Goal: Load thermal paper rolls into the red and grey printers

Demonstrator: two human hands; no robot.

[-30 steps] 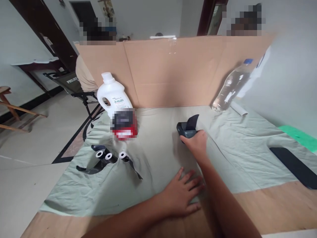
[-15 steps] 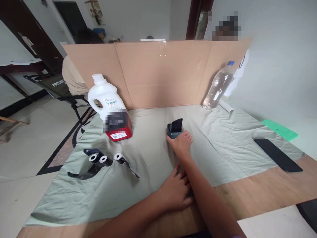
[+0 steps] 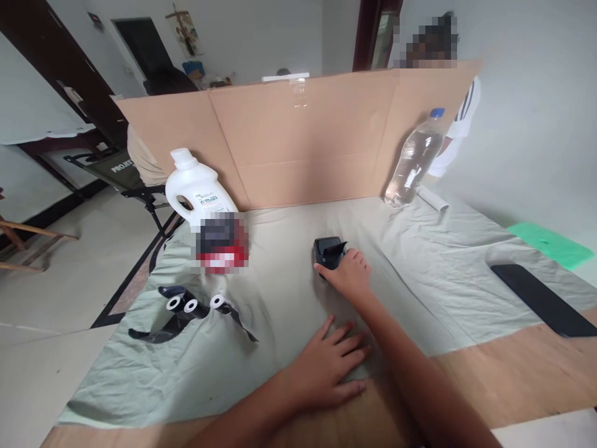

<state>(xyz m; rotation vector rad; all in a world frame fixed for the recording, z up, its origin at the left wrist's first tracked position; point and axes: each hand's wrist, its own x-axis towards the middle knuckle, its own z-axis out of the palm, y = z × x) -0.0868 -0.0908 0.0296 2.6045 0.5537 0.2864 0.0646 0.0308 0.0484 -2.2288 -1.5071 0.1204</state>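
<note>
My right hand (image 3: pixel 349 274) is wrapped round the near right side of a small dark portable printer (image 3: pixel 321 254), its thumb along the front edge. A black paper strip (image 3: pixel 334 250) sticks up from the printer's top and leans to the right. Nearer to me, my left hand (image 3: pixel 331 364) lies flat on the cloth edge and the wood, fingers spread, holding nothing. To the left lie several-piece leftovers of dark rolls: a black roll with a white core (image 3: pixel 218 302) and two more black rolls (image 3: pixel 191 306) side by side, with loose strips trailing from them.
A white detergent jug (image 3: pixel 200 186) and a partly blurred red box (image 3: pixel 236 252) stand at the left. A clear bottle (image 3: pixel 415 163) and a white tube (image 3: pixel 433 199) are back right, before a cardboard screen (image 3: pixel 308 137). A black phone-like slab (image 3: pixel 543 298) and a green sheet (image 3: pixel 550 242) lie right.
The black strip has tipped from upright to leaning low toward the right. My left hand's fingers have spread flatter. My right hand stays on the printer. The view has shifted slightly.
</note>
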